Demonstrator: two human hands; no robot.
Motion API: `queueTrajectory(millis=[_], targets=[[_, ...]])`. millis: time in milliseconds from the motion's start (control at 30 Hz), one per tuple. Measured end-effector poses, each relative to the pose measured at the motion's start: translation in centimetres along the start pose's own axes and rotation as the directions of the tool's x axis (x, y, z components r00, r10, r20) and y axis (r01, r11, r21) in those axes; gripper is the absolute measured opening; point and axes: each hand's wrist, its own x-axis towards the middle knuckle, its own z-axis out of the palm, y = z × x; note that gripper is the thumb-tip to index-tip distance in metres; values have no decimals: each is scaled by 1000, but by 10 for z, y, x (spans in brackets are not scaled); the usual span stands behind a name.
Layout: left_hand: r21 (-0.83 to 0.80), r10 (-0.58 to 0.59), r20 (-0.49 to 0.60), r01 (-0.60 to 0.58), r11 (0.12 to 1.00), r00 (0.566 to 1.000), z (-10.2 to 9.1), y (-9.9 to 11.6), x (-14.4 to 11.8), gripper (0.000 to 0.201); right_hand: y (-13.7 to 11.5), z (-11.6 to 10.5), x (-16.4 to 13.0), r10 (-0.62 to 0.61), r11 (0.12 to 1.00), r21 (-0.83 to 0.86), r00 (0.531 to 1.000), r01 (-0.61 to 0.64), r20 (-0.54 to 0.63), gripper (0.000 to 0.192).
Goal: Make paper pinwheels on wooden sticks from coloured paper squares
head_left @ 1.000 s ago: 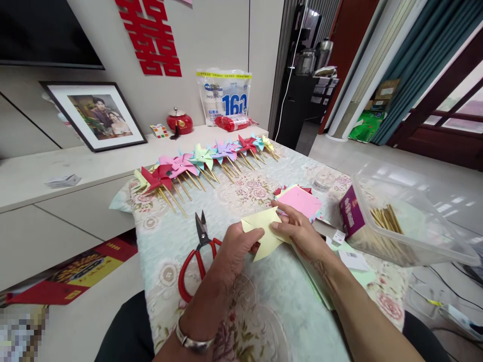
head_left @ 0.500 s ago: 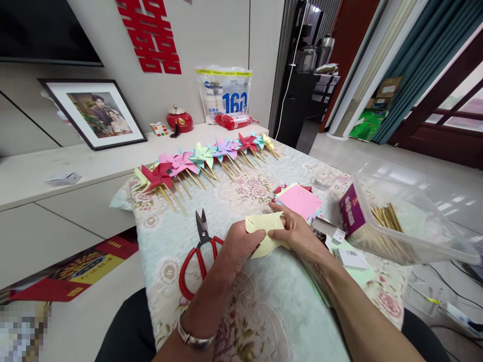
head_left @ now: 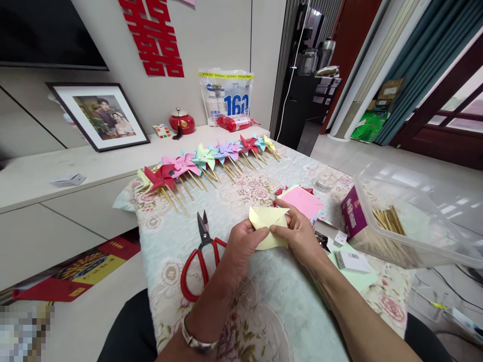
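Both hands pinch one yellow paper sheet (head_left: 268,227) just right of the red scissors (head_left: 199,259): our left hand (head_left: 241,246) grips its left edge, right hand (head_left: 300,234) its right corner, long axis crosswise between them, equally near.

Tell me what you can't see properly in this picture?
Head view only:
- Yellow paper: its lower part is hidden by the left hand and right hand.
- Clear plastic box: cut off by the right edge.
- Paper stack: lower sheets covered by the pink top sheet.
- Bottom-left corner: blurred out.
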Motion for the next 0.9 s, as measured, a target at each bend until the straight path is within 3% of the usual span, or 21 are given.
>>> queueTrajectory(millis=[333, 433, 567, 733, 833, 900], targets=[[10, -23, -42, 23, 1000, 999, -4, 4, 1, 41, -2, 0, 0, 46, 997, 67, 998, -48, 32, 81], [-23, -13, -56, 11, 1000, 998, -7, 6, 2, 39, 0, -5, 4, -13, 1000, 23, 1000, 12, 15, 78], [-54, -17, -75, 13, 998, 997, -12, 9, 4, 40, 6, -9, 7, -195, 975, -112, 980, 191, -30, 72], [-101, -18, -95, 8, 995, 995, -16, 12, 5, 33, 8, -11, 5, -481, 818, -361, 877, 448, -4, 54], [-86, -13, -107, 4, 996, 994, -20, 13, 5, 28, 5, -12, 2, -608, 643, -488, 781, 590, 143, 38], [-84, -16, -114, 7, 996, 993, -21, 13, 6, 25, 4, -12, 1, -621, 562, -510, 739, 651, 261, 29]])
